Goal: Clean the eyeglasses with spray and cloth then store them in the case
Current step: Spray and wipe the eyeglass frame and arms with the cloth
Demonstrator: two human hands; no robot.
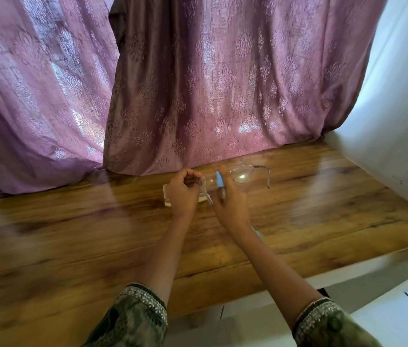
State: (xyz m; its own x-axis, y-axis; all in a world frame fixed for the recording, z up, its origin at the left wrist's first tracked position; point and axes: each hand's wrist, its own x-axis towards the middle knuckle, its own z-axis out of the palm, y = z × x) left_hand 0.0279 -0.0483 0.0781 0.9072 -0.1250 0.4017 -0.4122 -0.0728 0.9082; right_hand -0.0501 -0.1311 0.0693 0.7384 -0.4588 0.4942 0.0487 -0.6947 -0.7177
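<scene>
Clear-rimmed eyeglasses (241,177) are held up above the wooden table (72,234), their right temple arm hanging open. My left hand (184,194) pinches the left temple near its hinge. My right hand (228,204) grips a small spray bottle (219,182) with a blue top, right in front of the left lens. A white, flat object (166,196), perhaps the case, lies on the table behind my left hand and is mostly hidden. I see no cloth.
Purple patterned curtains (198,96) hang down onto the table's far edge. A white wall (398,108) borders the table on the right. The table's near right edge (348,269) drops to a white surface below.
</scene>
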